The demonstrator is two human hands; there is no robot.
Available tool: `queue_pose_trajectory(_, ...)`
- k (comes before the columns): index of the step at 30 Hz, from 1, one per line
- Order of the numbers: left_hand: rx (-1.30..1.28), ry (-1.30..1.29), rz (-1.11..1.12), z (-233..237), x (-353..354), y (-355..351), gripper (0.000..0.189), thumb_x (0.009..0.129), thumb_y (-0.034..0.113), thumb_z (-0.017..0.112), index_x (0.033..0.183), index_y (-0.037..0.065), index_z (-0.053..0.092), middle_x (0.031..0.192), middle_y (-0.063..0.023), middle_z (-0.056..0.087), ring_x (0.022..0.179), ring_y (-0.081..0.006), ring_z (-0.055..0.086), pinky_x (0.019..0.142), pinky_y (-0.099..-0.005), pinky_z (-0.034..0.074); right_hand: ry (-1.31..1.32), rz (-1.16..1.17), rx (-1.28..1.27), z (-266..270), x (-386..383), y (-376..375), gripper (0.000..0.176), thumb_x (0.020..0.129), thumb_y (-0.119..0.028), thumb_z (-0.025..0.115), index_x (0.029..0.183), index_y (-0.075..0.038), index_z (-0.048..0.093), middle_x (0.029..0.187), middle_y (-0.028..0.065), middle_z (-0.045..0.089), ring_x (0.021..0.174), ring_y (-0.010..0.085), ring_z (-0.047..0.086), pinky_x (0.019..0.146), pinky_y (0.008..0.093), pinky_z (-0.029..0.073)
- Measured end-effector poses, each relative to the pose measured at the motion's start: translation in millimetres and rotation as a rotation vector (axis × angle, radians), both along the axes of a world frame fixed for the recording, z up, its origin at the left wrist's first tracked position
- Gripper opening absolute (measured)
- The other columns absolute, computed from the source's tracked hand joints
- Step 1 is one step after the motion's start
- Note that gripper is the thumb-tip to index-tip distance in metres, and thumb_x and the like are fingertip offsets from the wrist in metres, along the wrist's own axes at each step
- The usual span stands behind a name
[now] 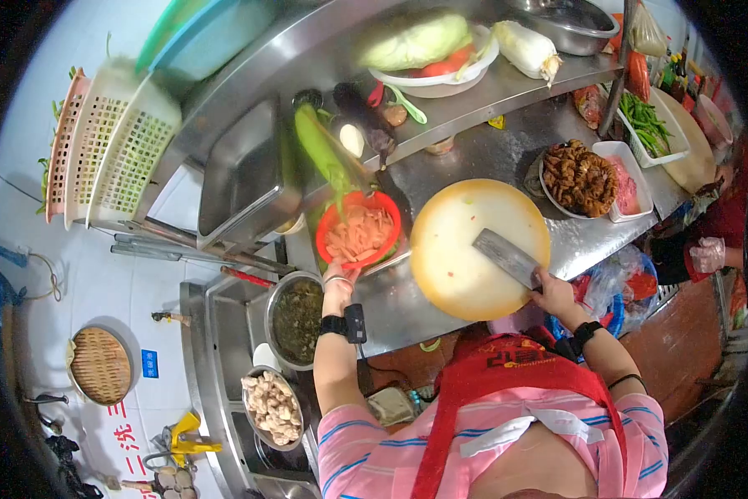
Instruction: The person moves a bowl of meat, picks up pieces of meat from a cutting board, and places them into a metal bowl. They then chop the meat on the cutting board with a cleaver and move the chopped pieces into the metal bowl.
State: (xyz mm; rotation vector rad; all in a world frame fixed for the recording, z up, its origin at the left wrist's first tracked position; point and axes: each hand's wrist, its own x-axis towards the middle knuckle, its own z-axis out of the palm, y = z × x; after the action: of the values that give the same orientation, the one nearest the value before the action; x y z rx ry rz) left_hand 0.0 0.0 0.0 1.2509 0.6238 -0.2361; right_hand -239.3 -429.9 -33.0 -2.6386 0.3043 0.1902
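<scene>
In the head view, my right hand is closed round the handle of a cleaver. Its broad blade lies over the round cutting board, which has a few small orange bits on it. My left hand grips the near rim of a red bowl, my thumb side against its edge. Inside the bowl is a heap of sliced orange-pink pieces, perhaps carrot. The bowl is left of the board. Fingers under the rim are partly hidden.
A metal shelf carries a bowl of vegetables and cabbage. Right of the board are a bowl of brown food and a tray of green peppers. Left are a sink and metal bowls. Another person's hand shows far right.
</scene>
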Motion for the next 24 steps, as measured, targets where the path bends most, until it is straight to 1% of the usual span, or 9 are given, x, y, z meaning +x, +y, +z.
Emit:
queue_pose_trajectory(2,-0.091,-0.066,-0.006,4.4,2.7,-3.3,0.03,0.081,0.017,0.047,0.11,0.011,0.047,0.106,-0.0066,0.055,0.089,-0.022,0.055,0.071,-0.0353,0.053,-0.032,-0.014,0.005,0.1,0.3,-1.3,0.055,0.068,-0.03,0.066,0.112,-0.008,0.04,0.088,0.0171,0.061,0.077,0.0356,0.06,0.065,0.0431,0.048)
queue_pose_trajectory(6,-0.098,-0.097,0.037,-0.5,17.5,2.7,0.029,0.081,0.015,0.045,0.109,0.011,0.048,0.106,-0.0052,0.056,0.089,-0.0218,0.056,0.071,-0.0347,0.053,-0.065,0.003,0.012,-2.0,1.8,1.0,0.054,0.069,-0.03,0.065,0.111,-0.008,0.04,0.086,0.0183,0.061,0.076,0.0363,0.06,0.065,0.0433,0.048)
queue_pose_trajectory(8,-0.234,-0.239,0.03,5.5,25.3,-3.2,0.021,0.073,0.012,0.051,0.093,0.008,0.049,0.094,-0.005,0.055,0.08,-0.0228,0.055,0.066,-0.0338,0.052,-0.055,-0.001,-0.005,-2.9,2.0,0.4,0.053,0.069,-0.03,0.065,0.11,-0.007,0.04,0.085,0.0187,0.061,0.075,0.036,0.06,0.064,0.0433,0.048)
queue_pose_trajectory(11,-0.199,-0.203,0.166,5.5,50.6,-10.4,0.026,0.08,0.018,0.047,0.106,0.013,0.05,0.102,-0.0034,0.058,0.089,-0.0207,0.057,0.066,-0.0335,0.053,-0.051,0.004,-0.021,3.3,1.1,3.3,0.052,0.069,-0.03,0.065,0.109,-0.008,0.041,0.085,0.0184,0.061,0.075,0.0354,0.06,0.064,0.0435,0.047)
queue_pose_trajectory(14,-0.194,-0.179,0.152,-30.2,93.8,2.4,0.022,0.084,0.023,0.047,0.103,0.014,0.05,0.096,-0.0027,0.059,0.081,-0.0208,0.058,0.063,-0.0334,0.053,-0.028,-0.005,-0.013,-0.7,0.6,2.0,0.054,0.068,-0.029,0.063,0.114,-0.009,0.04,0.082,0.0195,0.061,0.075,0.0357,0.06,0.064,0.0431,0.048)
queue_pose_trajectory(17,-0.161,-0.161,0.143,-28.3,95.1,-13.5,0.021,0.084,0.023,0.047,0.102,0.013,0.05,0.094,-0.0039,0.058,0.08,-0.0221,0.057,0.064,-0.0341,0.053,-0.058,0.009,-0.015,-10.2,-0.7,-0.1,0.053,0.069,-0.029,0.062,0.113,-0.01,0.04,0.081,0.0179,0.061,0.074,0.035,0.06,0.064,0.043,0.048)
queue_pose_trajectory(19,-0.213,-0.309,0.1,-44.4,94.0,-16.8,0.016,0.075,0.017,0.053,0.089,0.014,0.049,0.082,-0.0011,0.055,0.075,-0.0182,0.055,0.067,-0.0338,0.048,-0.036,-0.02,-0.03,-11.9,-1.1,1.7,0.052,0.069,-0.029,0.062,0.113,-0.011,0.041,0.082,0.0169,0.062,0.074,0.0345,0.06,0.064,0.0429,0.048)
queue_pose_trajectory(21,-0.191,-0.292,0.077,-72.6,105.7,-6.9,0.019,0.078,0.023,0.052,0.093,0.013,0.05,0.085,-0.0015,0.057,0.077,-0.0178,0.055,0.07,-0.033,0.048,-0.007,-0.026,-0.025,7.4,-0.7,7.4,0.044,0.073,-0.03,0.058,0.107,-0.011,0.041,0.086,0.0147,0.061,0.075,0.0337,0.06,0.063,0.0438,0.047)
queue_pose_trajectory(24,-0.202,-0.261,0.043,-57.0,94.7,-11.4,0.026,0.082,0.03,0.05,0.1,0.011,0.051,0.089,-0.0027,0.059,0.082,-0.0185,0.056,0.074,-0.0311,0.048,0.023,-0.047,-0.022,5.1,1.1,6.3,0.043,0.072,-0.029,0.059,0.107,-0.011,0.043,0.087,0.0148,0.06,0.075,0.0333,0.06,0.063,0.0436,0.047)
